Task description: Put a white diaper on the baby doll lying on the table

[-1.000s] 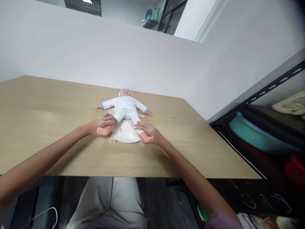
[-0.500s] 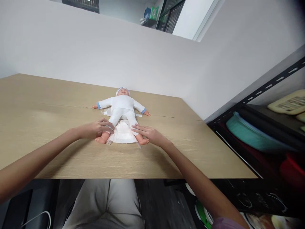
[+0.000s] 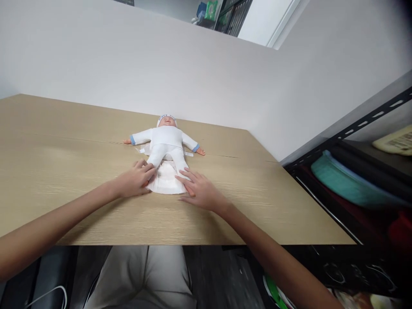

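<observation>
A baby doll in a white suit and cap lies on its back on the wooden bench, head toward the far edge by the white wall, arms spread; it sits right of the bench's middle, nearer the far edge than the near one; under its hips and legs a white nappy is spread flat, its near end pointing at the near edge. The left hand rests over the doll's foot at the nappy's left side, fingers curled in a narrow grip on that leg; whether it also pinches the nappy cannot be told. The right hand lies flat and open on the bench at the nappy's right side, fingers spread, fingertips touching the nappy's edge and covering the doll's other foot; it holds nothing. Bare bench runs wide to the left of the doll, with a band of it between the hands and the near edge; on the right the bench ends well apart from the hand, close beside a black shelf rack holding a teal tub.
</observation>
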A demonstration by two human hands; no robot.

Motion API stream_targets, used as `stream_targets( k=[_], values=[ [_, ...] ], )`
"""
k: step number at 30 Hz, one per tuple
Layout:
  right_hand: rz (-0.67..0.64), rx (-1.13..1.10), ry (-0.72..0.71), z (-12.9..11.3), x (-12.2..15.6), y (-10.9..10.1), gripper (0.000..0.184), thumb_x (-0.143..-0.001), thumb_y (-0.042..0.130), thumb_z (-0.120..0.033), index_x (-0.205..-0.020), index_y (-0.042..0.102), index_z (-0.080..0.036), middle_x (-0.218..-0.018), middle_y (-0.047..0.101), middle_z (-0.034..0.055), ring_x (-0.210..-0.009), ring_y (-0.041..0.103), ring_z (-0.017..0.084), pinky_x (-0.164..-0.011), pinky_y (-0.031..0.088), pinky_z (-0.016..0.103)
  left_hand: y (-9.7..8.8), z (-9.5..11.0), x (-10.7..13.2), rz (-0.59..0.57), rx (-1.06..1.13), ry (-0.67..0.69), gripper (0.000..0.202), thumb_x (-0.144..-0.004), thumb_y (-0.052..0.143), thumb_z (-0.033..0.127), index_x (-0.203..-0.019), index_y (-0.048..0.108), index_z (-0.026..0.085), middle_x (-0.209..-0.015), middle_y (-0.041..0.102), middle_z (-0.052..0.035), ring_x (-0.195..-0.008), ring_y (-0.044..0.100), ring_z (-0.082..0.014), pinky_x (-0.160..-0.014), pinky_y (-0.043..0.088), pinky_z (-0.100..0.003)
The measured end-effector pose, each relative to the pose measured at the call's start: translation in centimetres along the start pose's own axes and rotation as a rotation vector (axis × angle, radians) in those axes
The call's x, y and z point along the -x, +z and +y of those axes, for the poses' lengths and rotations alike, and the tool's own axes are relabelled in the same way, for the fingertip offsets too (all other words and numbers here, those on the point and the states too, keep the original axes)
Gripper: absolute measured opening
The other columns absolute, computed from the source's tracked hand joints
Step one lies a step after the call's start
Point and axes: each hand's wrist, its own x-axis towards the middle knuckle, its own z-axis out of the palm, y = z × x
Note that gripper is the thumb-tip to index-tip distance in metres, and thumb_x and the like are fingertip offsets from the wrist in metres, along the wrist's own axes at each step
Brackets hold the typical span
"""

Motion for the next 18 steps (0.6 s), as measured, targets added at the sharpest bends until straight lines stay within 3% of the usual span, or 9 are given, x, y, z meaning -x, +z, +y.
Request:
stream_targets(
  k=[3,6,8,10,14,18],
  values=[
    [0.058,0.033,0.072,-0.8,0.0,1.4,0.051,-0.115,0.064,-0.035,-0.164,0.067,-0.024,-0.171,0.063,0.0173,-0.164,0.053,0.04,-0.134,0.049,0.063,-0.3,-0.2,0.0,0.014,0.098,-0.028,0.017,-0.098,0.069,0.026,-0.115,0.069,0.023,-0.118,0.075,-0.0122,-0.119,0.059,-0.0378,-0.107,0.049,-0.052],
    [0.141,-0.057,0.146,0.0,-1.1,1.7,0.042,-0.117,0.051,-0.025,-0.151,0.075,-0.026,-0.151,0.076,0.0147,-0.145,0.066,0.036,-0.124,0.056,0.055,-1.7,-0.8,-0.6,0.043,0.284,-0.136,0.018,-0.107,0.062,0.039,-0.114,0.069,0.024,-0.109,0.075,-0.0089,-0.113,0.065,-0.0342,-0.096,0.051,-0.044],
    [0.213,-0.156,0.205,1.1,-2.6,1.2,0.039,-0.119,0.047,-0.031,-0.139,0.079,-0.024,-0.13,0.082,0.0142,-0.126,0.073,0.034,-0.112,0.06,0.05,-2.6,-1.5,-1.8,0.104,0.407,-0.203,0.027,-0.11,0.057,0.049,-0.115,0.067,0.024,-0.112,0.075,-0.008,-0.109,0.068,-0.0319,-0.094,0.051,-0.042],
    [0.317,-0.237,0.25,2.5,-4.9,0.5,0.041,-0.121,0.044,-0.042,-0.126,0.08,-0.023,-0.118,0.081,0.0133,-0.114,0.073,0.033,-0.106,0.061,0.047,-3.3,-2.6,-3.6,0.218,0.455,-0.239,0.033,-0.111,0.053,0.054,-0.115,0.066,0.024,-0.118,0.076,-0.0087,-0.113,0.066,-0.0323,-0.101,0.051,-0.045],
    [0.532,-0.301,0.318,6.3,-11.0,-0.2,0.048,-0.118,0.045,-0.06,-0.113,0.076,-0.024,-0.121,0.077,0.0136,-0.119,0.069,0.032,-0.115,0.056,0.048,-3.3,-5.6,-8.8,0.437,0.45,-0.335,0.035,-0.107,0.052,0.057,-0.106,0.063,0.023,-0.115,0.073,-0.0095,-0.116,0.06,-0.0336,-0.11,0.047,-0.049],
    [0.465,-0.492,0.519,10.0,-16.7,0.6,0.053,-0.113,0.049,-0.067,-0.11,0.078,-0.022,-0.112,0.082,0.0102,-0.115,0.072,0.031,-0.114,0.058,0.047,-1.9,-9.0,-13.5,0.468,0.79,-0.554,0.033,-0.091,0.07,0.055,-0.095,0.059,0.023,-0.09,0.065,-0.0037,-0.096,0.059,-0.0279,-0.096,0.049,-0.042]
  ],
)
